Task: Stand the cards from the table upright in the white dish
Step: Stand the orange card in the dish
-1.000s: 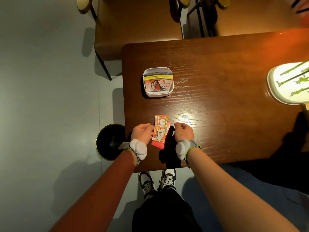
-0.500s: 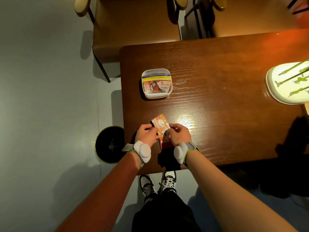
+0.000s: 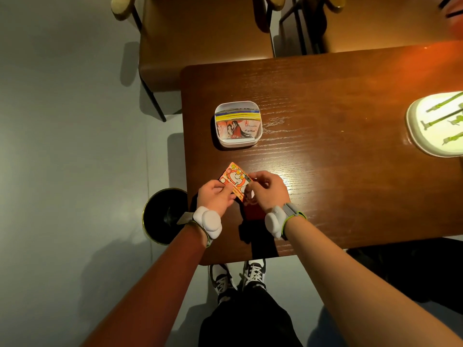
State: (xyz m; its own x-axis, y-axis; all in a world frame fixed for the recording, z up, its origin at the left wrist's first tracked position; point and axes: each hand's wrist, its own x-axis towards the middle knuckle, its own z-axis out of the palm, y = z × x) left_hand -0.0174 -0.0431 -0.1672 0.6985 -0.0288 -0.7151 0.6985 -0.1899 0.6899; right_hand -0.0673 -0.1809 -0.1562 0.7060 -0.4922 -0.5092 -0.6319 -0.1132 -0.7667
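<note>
Now both hands meet over the near edge of the wooden table [image 3: 338,146], the left hand [image 3: 215,197] and the right hand [image 3: 266,190] each pinching a side of an orange cartoon card [image 3: 234,179] tilted off the surface. Beneath them, a dark red card [image 3: 253,211] lies flat on the table. At twelve o'clock from the hands, well apart, sits the white dish [image 3: 238,144], with several cards [image 3: 236,123] already standing upright inside it.
</note>
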